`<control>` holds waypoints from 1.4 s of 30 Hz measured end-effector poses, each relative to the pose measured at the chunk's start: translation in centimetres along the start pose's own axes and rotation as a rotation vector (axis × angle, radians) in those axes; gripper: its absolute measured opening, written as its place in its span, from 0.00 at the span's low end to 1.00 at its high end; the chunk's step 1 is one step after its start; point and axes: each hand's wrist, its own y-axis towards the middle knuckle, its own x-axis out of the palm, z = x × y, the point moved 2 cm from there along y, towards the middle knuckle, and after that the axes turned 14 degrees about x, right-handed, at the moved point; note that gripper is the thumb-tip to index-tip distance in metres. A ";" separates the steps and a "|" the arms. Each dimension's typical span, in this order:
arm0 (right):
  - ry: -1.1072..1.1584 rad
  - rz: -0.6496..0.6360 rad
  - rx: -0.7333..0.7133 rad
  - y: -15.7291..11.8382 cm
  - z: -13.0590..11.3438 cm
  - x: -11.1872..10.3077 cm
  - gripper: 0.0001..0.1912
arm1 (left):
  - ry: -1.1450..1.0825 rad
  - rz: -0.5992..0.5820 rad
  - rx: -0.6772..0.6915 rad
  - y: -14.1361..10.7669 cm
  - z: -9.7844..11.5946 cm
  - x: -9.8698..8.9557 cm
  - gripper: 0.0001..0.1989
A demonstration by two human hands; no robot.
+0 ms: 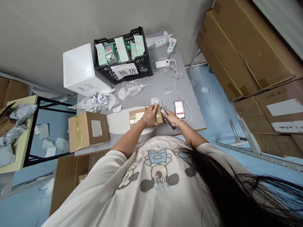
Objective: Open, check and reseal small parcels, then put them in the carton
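Observation:
A small taped cardboard box (pixel 134 117) lies on the table near its front edge. My left hand (pixel 150 116) rests on top of this box with its fingers spread. My right hand (pixel 171 118) is closed round a cutter (pixel 172 125) with a dark and red handle, its light-coloured tip close to the right end of the box. A phone (pixel 179 109) with a lit screen lies just right of my right hand. Some clear bubble wrap (pixel 155 101) sits behind the box.
A larger cardboard box (pixel 88 130) stands at the table's front left. Behind are a white bin (pixel 79 67), a black crate (pixel 144 67) of pale green boxes, crumpled plastic (pixel 130 90), power strips (pixel 163 64) and a white cable. Stacked cartons (pixel 236 47) stand on the right.

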 end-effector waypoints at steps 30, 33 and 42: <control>-0.548 0.367 0.080 0.5 5.7 -3.9 0.04 | 0.034 -0.182 -0.119 -1.3 -1.7 -0.4 0.74; -0.589 0.430 0.114 2.3 6.0 -1.9 0.10 | 0.078 -0.223 -0.163 -2.0 -1.8 -0.4 0.75; -0.517 0.433 0.084 4.2 5.5 -0.2 0.27 | 0.070 -0.195 -0.116 -2.9 -1.9 -0.6 0.70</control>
